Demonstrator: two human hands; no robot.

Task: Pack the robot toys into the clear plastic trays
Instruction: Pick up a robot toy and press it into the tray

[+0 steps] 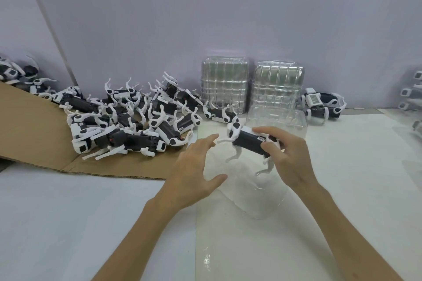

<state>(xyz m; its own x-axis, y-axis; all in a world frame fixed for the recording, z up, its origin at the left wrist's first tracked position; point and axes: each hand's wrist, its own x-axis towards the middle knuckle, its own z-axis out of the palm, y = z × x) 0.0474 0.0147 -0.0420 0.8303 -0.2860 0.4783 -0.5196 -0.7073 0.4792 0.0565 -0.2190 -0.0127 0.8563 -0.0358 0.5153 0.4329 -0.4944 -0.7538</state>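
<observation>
near the centre of the frame, the right hand (288, 155) pinches a black-and-white robot toy (250, 140) by its body, above a clear plastic tray (277, 118) on the white table (68, 212). left hand (196, 166) hovers beside it, fingers spread, holding nothing. at centre left, a pile of toys (127, 116) spills over cardboard (29, 130); stacked trays (251, 84) stand at the wall.

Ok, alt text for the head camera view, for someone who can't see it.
The right hand grips a black-and-white robot toy over a clear plastic tray; the left hand is open beside it. More toys lie piled on cardboard at left.
</observation>
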